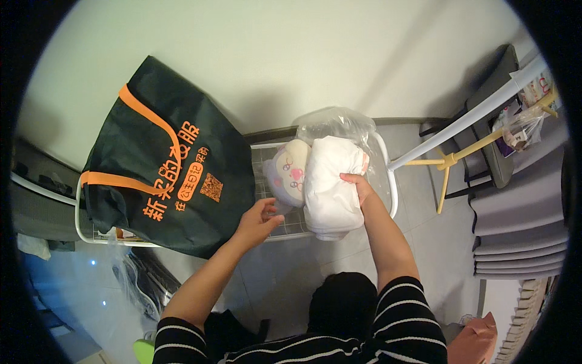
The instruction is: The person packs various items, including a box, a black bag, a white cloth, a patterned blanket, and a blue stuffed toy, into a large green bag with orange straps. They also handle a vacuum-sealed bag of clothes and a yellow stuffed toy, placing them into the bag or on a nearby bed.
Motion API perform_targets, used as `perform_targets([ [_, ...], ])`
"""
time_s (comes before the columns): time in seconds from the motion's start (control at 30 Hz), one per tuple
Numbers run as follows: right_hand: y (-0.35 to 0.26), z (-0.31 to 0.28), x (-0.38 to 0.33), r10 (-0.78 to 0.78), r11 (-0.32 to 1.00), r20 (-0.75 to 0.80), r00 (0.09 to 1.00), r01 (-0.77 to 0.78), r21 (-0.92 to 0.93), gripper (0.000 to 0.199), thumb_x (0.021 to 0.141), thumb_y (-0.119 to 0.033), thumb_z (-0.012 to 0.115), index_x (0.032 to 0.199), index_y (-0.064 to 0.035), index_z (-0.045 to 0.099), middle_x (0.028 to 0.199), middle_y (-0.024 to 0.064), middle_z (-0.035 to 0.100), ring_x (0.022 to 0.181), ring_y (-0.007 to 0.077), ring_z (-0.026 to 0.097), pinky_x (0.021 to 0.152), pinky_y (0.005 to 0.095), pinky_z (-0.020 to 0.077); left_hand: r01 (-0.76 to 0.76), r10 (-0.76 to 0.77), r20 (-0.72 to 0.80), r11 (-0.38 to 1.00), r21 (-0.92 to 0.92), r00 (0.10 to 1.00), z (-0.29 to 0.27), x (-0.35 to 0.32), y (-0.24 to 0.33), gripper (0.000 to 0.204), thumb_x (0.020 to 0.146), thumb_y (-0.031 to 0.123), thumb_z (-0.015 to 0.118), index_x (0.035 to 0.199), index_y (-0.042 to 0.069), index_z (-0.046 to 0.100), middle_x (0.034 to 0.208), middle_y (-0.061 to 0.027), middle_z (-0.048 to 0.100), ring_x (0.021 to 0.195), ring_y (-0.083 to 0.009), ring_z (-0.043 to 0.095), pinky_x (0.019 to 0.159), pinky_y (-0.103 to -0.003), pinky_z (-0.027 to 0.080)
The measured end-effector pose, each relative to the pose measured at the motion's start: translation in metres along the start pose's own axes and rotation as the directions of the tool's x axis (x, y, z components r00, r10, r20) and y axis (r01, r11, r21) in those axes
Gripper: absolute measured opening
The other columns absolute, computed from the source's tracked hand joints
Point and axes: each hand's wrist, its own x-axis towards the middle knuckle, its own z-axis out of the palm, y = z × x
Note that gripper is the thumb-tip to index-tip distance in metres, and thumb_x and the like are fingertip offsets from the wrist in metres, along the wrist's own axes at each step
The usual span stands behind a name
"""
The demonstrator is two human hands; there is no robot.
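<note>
A rolled bundle of white cloth [332, 182] is in my right hand [359, 193], with the thumb on top and the other fingers hidden beneath its right side. Just left of the bundle lies a pale plush toy [287, 171] with a pink nose, partly covered by the cloth. My left hand [259, 222] is below the toy, thumb and fingers apart, with nothing in it. Both the toy and the bundle are over a white wire rack [294, 225]. Behind the bundle, clear plastic wrapping [339, 123] rests at the rack's far edge.
A large dark green bag [182, 158] with orange handles covers the rack's left part. At right stand a yellow-legged stand [447, 161], a white pole [473, 115] and a dark chair [500, 155]. Grey curtain fabric [515, 224] hangs beyond. An orange-brown bag [476, 341] sits lower right.
</note>
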Motion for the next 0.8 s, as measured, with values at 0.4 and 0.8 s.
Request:
perform_targets([
  [0.4, -0.161, 0.096, -0.195, -0.756, 0.653, -0.165, 0.634, 0.716, -0.247, 0.066, 0.06, -0.01, 0.07, 0.12, 0.0081, 0.049, 0.108, 0.0214, 0.06, 0.098, 0.0334, 0.06, 0.09, 0.0435, 0.0479, -0.287, 0.263, -0.182, 0.951, -0.119, 0.947, -0.023, -0.011, 0.06, 0.067, 0.081, 0.025, 0.07, 0.134, 0.001, 0.037, 0.122, -0.016, 0.051, 0.095, -0.0207, 0.06, 0.078, -0.032, 0.05],
  [0.8, -0.012, 0.142, -0.119, -0.305, 0.838, 0.188, 0.934, 0.357, -0.413, 0.072, 0.06, -0.012, 0.069, 0.126, 0.0062, 0.046, 0.116, 0.0217, 0.057, 0.104, 0.0325, 0.058, 0.092, 0.0428, 0.0467, -0.234, 0.349, -0.077, 0.435, -0.87, 0.934, -0.02, 0.015, 0.155, 0.032, 0.092, 0.026, 0.052, 0.114, 0.003, 0.052, 0.111, -0.0078, 0.057, 0.095, -0.0198, 0.058, 0.08, -0.033, 0.048],
])
